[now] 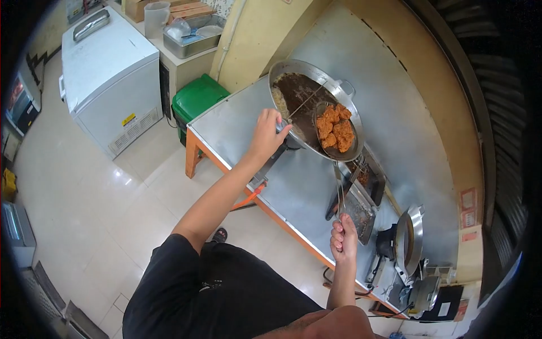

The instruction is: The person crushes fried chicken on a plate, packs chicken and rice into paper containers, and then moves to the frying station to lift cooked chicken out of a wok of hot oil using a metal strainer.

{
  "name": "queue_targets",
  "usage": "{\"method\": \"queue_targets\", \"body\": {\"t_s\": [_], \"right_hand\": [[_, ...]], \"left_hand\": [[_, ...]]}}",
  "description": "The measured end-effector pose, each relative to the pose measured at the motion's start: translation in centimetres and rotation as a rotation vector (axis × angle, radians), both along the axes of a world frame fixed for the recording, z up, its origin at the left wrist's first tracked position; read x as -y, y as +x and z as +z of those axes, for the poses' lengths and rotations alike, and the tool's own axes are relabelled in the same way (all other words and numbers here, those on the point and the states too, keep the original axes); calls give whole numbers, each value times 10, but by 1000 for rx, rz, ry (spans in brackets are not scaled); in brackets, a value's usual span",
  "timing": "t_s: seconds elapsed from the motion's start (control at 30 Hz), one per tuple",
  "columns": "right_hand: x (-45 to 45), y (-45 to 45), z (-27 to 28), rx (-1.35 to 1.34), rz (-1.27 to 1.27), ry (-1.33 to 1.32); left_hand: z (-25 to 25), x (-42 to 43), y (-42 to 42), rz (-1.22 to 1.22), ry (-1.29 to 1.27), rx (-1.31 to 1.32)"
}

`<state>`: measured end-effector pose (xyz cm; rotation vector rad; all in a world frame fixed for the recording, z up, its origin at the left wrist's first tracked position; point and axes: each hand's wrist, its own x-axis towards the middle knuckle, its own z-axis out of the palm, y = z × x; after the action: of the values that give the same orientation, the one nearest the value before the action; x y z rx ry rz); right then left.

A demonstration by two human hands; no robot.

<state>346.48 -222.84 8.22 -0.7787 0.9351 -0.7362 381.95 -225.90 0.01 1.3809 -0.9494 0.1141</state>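
Note:
A large metal wok [275, 73] holds dark oil with pale foam along its left side. My left hand [267, 134] is closed at the wok's near-left rim, where its side handle is partly covered by my fingers. In my right hand [344, 239] is the long handle of a skimmer [339, 186], gripped in a fist. Several pieces of browned fried chicken [336, 129] lie in the skimmer's bowl, over the right part of the wok. A thin metal rod [306, 104] spans the wok.
The wok stands on a metal-topped table [293, 195]. Trays [361, 206] with a rack lie right of it, and a second wok [409, 240] sits on a burner. An orange hose [248, 199] hangs at the table edge. A green bin [199, 99] and white chest freezer [110, 73] stand left.

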Motion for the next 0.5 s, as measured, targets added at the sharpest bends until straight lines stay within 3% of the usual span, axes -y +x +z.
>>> {"method": "queue_targets", "body": {"t_s": [0.5], "right_hand": [[-4,2,-9,-6,-4,-19]], "left_hand": [[3,-4,-3,-21,-6,-86]]}}
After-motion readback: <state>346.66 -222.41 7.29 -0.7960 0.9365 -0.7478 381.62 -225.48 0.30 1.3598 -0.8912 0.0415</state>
